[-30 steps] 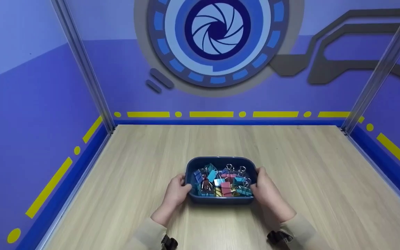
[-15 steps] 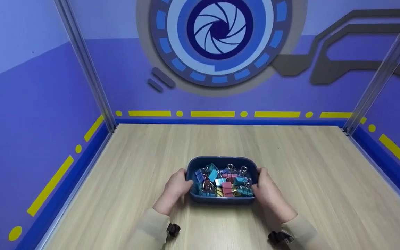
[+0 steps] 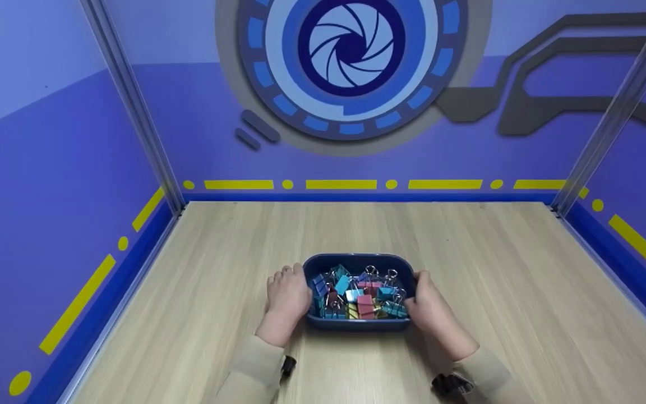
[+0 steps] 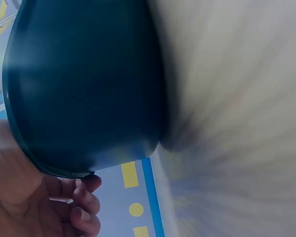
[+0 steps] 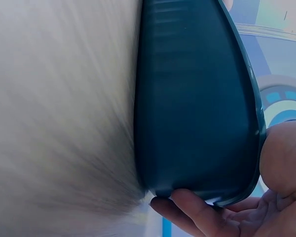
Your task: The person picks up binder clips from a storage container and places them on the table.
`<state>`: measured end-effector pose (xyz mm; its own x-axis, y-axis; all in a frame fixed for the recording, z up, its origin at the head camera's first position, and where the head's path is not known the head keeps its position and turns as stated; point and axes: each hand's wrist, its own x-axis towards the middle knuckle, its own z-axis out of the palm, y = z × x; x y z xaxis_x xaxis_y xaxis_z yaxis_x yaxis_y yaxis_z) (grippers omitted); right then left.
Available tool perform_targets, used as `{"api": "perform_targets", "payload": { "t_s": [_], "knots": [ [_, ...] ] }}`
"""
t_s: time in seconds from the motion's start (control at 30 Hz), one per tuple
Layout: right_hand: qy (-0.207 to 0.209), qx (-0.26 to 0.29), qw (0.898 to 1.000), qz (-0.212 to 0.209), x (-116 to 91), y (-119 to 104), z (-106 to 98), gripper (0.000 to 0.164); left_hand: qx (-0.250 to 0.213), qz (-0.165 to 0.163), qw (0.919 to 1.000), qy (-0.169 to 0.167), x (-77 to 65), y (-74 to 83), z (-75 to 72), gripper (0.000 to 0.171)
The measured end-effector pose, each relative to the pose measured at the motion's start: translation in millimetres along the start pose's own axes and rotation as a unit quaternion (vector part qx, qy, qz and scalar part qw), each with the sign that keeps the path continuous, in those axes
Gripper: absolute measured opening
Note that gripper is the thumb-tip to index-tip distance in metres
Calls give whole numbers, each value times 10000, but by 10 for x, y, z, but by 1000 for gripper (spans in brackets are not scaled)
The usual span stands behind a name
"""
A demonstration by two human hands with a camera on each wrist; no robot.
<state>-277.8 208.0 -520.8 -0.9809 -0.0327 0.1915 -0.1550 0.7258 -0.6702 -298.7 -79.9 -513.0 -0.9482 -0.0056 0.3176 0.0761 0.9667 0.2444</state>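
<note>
A dark blue plastic box [image 3: 356, 325] with rounded corners stands on the table, and it holds several binder clips [image 3: 365, 307] in pink, teal, purple and gold. At its left end is my left hand [image 3: 288, 294], knuckles up. The left wrist view shows the thumb side going behind the rim and the curled fingers [image 4: 86, 217] bunched by the corner of the box wall [image 4: 89, 89]. My right hand [image 3: 432, 306] grips the right end, thumb over the rim. In the right wrist view its fingers [image 5: 197, 212] press against the outer wall [image 5: 197, 108].
The wood-grain table [image 3: 233, 241] spreads out around the box. Blue printed panels enclose it, with a back wall [image 3: 177, 129] and metal corner posts [image 3: 138, 106] at left and right. Black wrist straps [image 3: 452, 384] sit on the sleeves.
My left hand has turned and shifted slightly forward along the box's left end, its knuckles now facing up and its thumb no longer visible from above. The right hand and box stay put.
</note>
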Motion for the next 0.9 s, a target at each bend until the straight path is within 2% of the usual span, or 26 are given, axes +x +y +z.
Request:
{"api": "perform_targets", "payload": {
  "t_s": [0.23, 0.47, 0.77, 0.83, 0.9],
  "knots": [
    [-38, 36, 9999, 116, 14, 7, -6, 51, -26, 86, 9995, 298, -34, 14, 31, 20],
    [-123, 13, 9998, 146, 19, 14, -7, 51, 50, 187, 9991, 374, -45, 13, 32, 10],
    [-319, -58, 9994, 74, 17, 7, -78, 49, -19, 158, 9991, 395, -35, 8, 40, 10],
    [-273, -112, 9996, 36, 17, 9, -108, 47, -13, 153, 9991, 407, -37, 18, 38, 10],
    [-54, -222, 9997, -91, 20, 6, -134, 45, 8, 150, 9991, 401, -42, 30, 35, 11]
  ]
}}
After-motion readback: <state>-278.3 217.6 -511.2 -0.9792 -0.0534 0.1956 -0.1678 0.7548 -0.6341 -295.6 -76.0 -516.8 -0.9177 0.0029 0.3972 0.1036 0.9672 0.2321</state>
